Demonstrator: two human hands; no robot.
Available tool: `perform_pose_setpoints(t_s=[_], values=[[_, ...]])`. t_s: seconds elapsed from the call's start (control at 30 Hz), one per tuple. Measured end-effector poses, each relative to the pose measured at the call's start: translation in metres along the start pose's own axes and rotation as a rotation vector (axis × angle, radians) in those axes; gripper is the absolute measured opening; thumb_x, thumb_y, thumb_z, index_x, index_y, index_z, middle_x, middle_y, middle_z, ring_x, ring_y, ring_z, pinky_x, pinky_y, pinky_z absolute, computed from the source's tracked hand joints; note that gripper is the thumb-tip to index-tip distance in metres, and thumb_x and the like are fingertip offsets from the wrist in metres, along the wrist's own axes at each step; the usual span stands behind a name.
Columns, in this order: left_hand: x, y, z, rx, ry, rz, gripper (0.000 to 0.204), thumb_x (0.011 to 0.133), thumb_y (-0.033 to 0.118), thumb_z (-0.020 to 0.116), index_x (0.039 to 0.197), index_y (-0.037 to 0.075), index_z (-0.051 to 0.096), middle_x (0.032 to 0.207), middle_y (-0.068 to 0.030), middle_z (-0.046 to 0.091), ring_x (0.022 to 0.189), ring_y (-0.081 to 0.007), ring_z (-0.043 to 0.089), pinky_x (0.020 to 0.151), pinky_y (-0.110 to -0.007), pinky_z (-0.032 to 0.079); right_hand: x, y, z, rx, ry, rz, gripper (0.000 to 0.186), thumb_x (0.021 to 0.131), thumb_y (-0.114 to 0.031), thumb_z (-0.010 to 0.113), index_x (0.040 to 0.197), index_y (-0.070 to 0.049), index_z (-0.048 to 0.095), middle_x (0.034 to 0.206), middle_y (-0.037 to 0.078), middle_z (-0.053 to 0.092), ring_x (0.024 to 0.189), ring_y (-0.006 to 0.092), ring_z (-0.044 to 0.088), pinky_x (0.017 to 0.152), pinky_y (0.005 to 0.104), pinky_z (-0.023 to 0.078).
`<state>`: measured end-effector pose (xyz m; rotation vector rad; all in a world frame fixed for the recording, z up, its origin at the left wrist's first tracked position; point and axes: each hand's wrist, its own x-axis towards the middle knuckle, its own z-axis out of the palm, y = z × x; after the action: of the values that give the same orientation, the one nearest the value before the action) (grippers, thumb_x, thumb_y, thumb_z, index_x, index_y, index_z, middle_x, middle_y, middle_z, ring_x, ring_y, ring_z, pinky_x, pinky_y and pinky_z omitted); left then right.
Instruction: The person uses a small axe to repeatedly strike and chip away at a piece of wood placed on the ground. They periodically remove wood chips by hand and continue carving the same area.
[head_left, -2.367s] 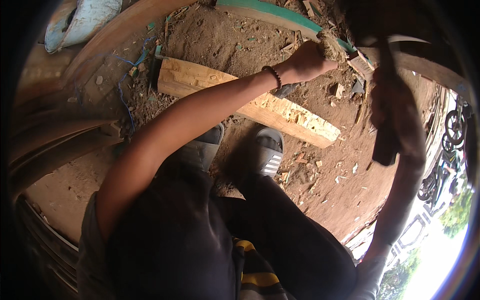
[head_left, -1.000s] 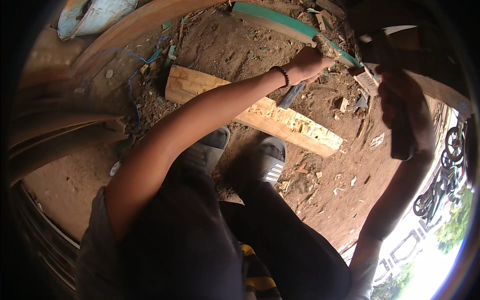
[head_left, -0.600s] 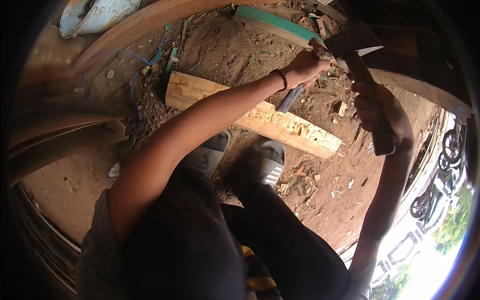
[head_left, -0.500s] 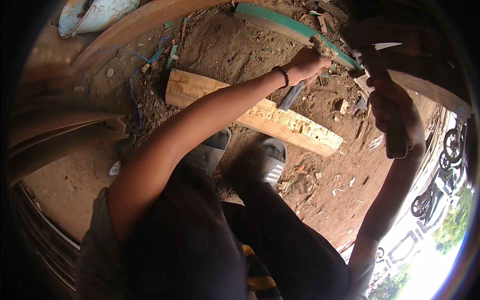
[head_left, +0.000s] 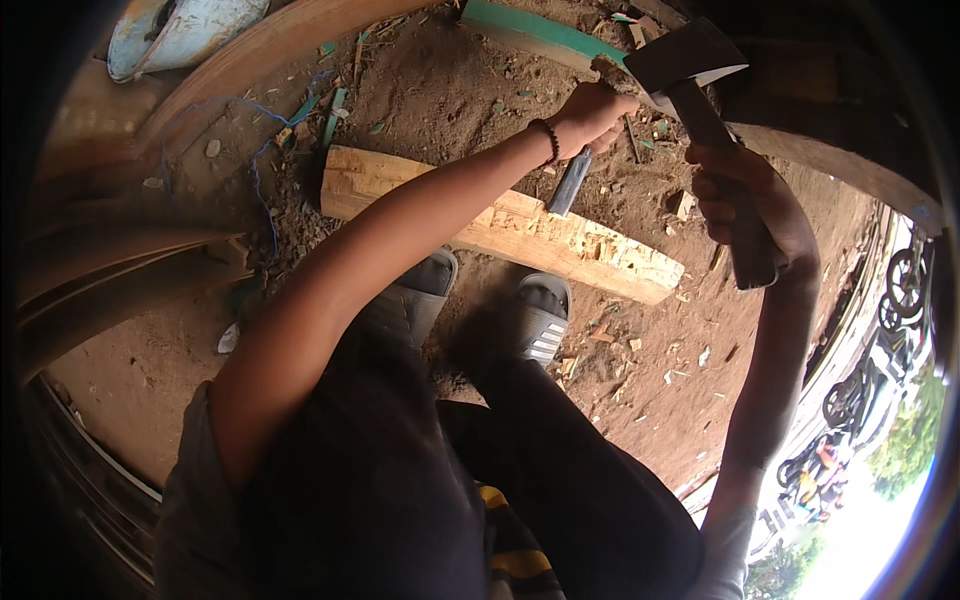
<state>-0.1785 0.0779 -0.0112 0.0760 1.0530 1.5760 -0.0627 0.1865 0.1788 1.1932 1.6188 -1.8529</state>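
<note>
My left hand (head_left: 588, 120) is closed round a chisel (head_left: 570, 186). The chisel's metal blade slants down, its tip at a pale, roughly cut wooden beam (head_left: 580, 248) lying on the dirt; whether it touches is hard to tell. Above the fist shows the frayed top of its handle. My right hand (head_left: 752, 200) grips the handle of a hatchet (head_left: 690, 55), whose dark head is raised beside the chisel's top end. The beam's upper face is chipped and splintered along its right part. My left forearm hides some of its middle.
My feet in grey sandals (head_left: 545, 325) stand close to the beam's near side. A green-painted board (head_left: 540, 35) lies beyond it, and a long plank (head_left: 260, 60) at the upper left near a light-blue metal container (head_left: 180, 35). Wood chips and blue string litter the dirt. Motorbikes (head_left: 905, 280) stand far right.
The hatchet has swung left and slightly up, bringing its head close to the chisel's top. My left hand and the chisel have shifted slightly left in the picture.
</note>
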Motion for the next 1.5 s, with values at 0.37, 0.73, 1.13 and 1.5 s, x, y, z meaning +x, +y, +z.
perform_pose_setpoints(t_s=[0.37,0.73,1.13,1.5], values=[[0.003,-0.004,0.000,0.041,0.111,0.098,0.040,0.088,0.014,0.061,0.057,0.015,0.036,0.048,0.0042,0.035,0.038,-0.0072,0.029,0.037,-0.028,0.021,-0.028,0.065,-0.004,-0.059,0.172,-0.005,0.026,0.093,-0.026,0.063,0.104,-0.005,0.053,0.068,0.000,0.052,0.050,0.0076,0.050,0.041,0.0236,0.043],[0.013,-0.014,0.002,0.349,0.446,0.357,0.033,0.081,0.017,0.066,0.052,0.006,0.054,0.047,-0.0028,0.055,0.040,-0.0129,0.054,0.039,-0.030,0.043,-0.087,0.179,0.023,-0.144,0.121,0.428,0.024,0.091,-0.020,0.063,0.100,-0.002,0.050,0.069,0.002,0.053,0.051,0.0115,0.054,0.044,0.0277,0.047],[0.033,-0.024,-0.009,0.372,0.604,0.051,0.028,0.090,0.019,0.064,0.066,0.009,0.052,0.058,0.0023,0.048,0.047,-0.0053,0.046,0.042,-0.020,0.040,-0.067,0.192,0.017,-0.253,0.048,0.533,0.028,0.091,-0.020,0.059,0.102,0.002,0.046,0.070,0.007,0.054,0.054,0.0154,0.057,0.048,0.0324,0.049],[0.002,-0.003,-0.015,-0.150,0.235,-0.073,0.026,0.088,0.013,0.065,0.079,0.013,0.041,0.060,0.0059,0.036,0.045,-0.0041,0.030,0.039,-0.021,0.024,-0.070,0.197,0.021,-0.310,0.092,0.448,0.031,0.091,-0.023,0.058,0.099,0.005,0.047,0.071,0.011,0.057,0.055,0.0171,0.058,0.049,0.0345,0.049]])
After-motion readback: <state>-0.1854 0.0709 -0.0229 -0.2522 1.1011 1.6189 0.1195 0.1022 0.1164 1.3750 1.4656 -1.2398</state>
